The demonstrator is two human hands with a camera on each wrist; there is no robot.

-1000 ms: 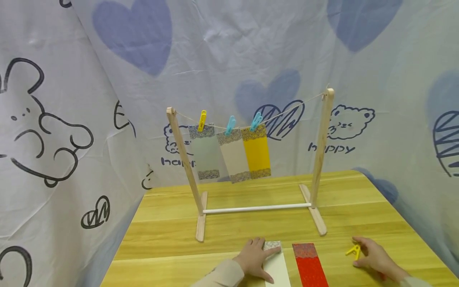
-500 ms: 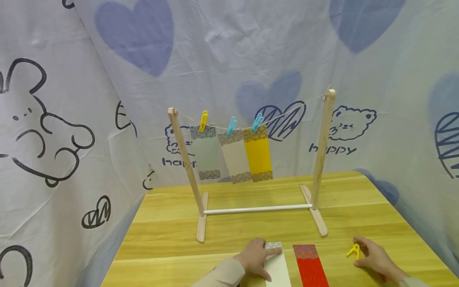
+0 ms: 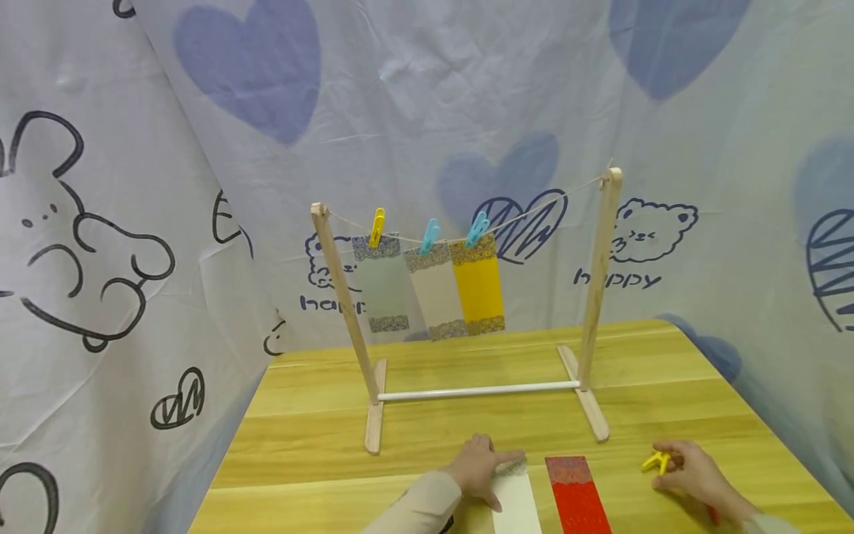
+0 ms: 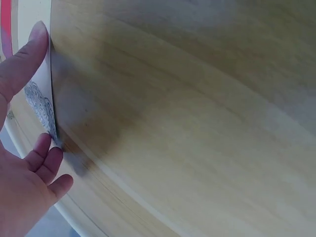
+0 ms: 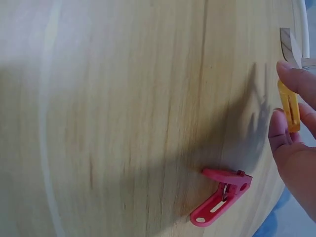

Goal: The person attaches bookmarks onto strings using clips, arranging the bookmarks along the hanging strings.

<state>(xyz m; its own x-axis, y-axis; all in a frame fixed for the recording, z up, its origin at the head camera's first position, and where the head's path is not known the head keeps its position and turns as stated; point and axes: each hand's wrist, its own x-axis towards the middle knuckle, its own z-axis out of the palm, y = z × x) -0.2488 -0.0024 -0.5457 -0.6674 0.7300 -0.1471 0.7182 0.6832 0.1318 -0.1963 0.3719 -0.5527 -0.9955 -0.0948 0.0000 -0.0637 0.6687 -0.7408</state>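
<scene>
My left hand (image 3: pixel 477 467) lies over the left edge of a cream card (image 3: pixel 515 504) with a lace-patterned end, on the table. Its index finger stretches across the patterned end, and the thumb touches the card's side. In the left wrist view, the other fingertips (image 4: pixel 49 165) bend beside the card's corner. My right hand (image 3: pixel 697 471) pinches a small yellow clothespin (image 3: pixel 657 462) between thumb and fingers, above the table. Below that wrist lies a red clothespin (image 5: pixel 222 195). A red card (image 3: pixel 579 497) lies between the hands.
A wooden stand (image 3: pixel 596 297) with a white crossbar (image 3: pixel 477 391) holds a string. On it hang a pale green card (image 3: pixel 383 289), a beige card (image 3: pixel 437 293) and a yellow card (image 3: pixel 479 289), clipped by one yellow and two blue clothespins (image 3: pixel 477 228). A printed cloth hangs behind.
My left hand has shifted slightly along the cream card, its fingers drawn closer together. The yellow clothespin has turned a little in my right hand, which otherwise stays in place.
</scene>
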